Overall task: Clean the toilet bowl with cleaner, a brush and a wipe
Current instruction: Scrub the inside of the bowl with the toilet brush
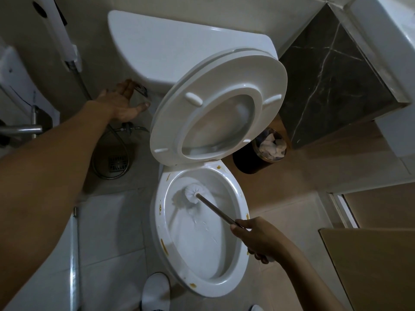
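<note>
Gripping the brush (211, 208) by its handle, the right hand (256, 237) is keeping fingers clamped around it while the white bristle head is lying inside the toilet bowl (203, 288). The left hand (122, 104), fingers spread apart, is reaching beside the cistern (179, 46). Brown stains are dotting the rim; the seat (224, 104) is standing raised.

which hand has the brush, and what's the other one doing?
The right hand grips the toilet brush, its head down in the bowl. The left hand is open and holds nothing, reaching toward the flush lever on the cistern.
</note>
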Demonstrator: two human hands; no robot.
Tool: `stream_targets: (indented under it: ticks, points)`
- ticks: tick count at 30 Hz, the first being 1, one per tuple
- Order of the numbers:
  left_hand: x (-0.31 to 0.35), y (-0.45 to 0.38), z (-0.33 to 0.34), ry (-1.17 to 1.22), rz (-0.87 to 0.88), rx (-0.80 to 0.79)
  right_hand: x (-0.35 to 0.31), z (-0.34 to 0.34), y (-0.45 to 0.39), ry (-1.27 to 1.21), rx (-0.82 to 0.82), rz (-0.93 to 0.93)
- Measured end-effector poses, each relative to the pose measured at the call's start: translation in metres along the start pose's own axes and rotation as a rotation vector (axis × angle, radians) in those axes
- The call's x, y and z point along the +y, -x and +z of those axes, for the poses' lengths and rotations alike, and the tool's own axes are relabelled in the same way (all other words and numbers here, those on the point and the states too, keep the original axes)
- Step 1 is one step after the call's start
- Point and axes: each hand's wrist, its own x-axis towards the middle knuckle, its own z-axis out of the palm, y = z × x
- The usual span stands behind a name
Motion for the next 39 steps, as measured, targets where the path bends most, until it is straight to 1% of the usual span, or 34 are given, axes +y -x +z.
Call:
stream_targets:
  ticks: [12, 28, 39]
  points:
    - [0.001, 0.001, -0.001, -0.005, -0.001, -0.015, 0.005, 0.003, 0.006, -0.014, -0.004, 0.005]
    - [0.002, 0.002, -0.001, -0.007, 0.003, -0.007, 0.014, 0.012, 0.004, 0.033, -0.068, 0.029]
    - [0.003, 0.002, -0.001, -0.001, -0.008, -0.013, 0.013, 0.009, 0.005, 0.030, -0.056, 0.023]
